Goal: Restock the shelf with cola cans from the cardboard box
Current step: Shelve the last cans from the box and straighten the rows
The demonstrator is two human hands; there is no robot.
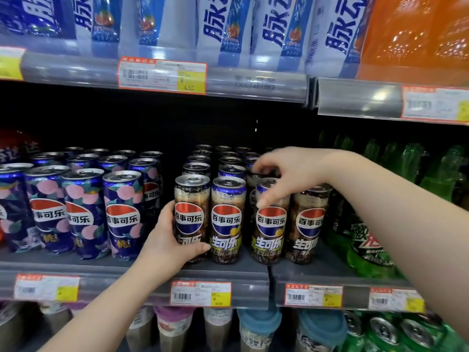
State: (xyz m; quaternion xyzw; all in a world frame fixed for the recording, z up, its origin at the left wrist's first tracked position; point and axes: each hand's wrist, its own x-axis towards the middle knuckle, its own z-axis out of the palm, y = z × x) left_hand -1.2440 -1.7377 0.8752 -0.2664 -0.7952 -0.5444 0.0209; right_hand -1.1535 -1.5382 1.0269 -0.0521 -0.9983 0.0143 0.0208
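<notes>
The step in hand appears to be seating and aligning cans at the front edge of the shelf (228, 269): the left hand (168, 240) wraps the leftmost brown cola can (192, 199), which stands upright on the shelf. The right hand (284, 174), fingers narrowly pinched, grips the top of the third can (270, 235) in the front row. The next move likely calls for releasing both cans and returning to the cardboard box, which is out of view.

Bright light falls from twelve o'clock, so the can (229, 219) fronts are clear while the shelf's (132, 269) back sinks into black. Glare streaks the price rail (253, 82) at one o'clock. Wide-angle bending curves the edges, and the bottles (421, 34) toward two o'clock look soft and blurred.
</notes>
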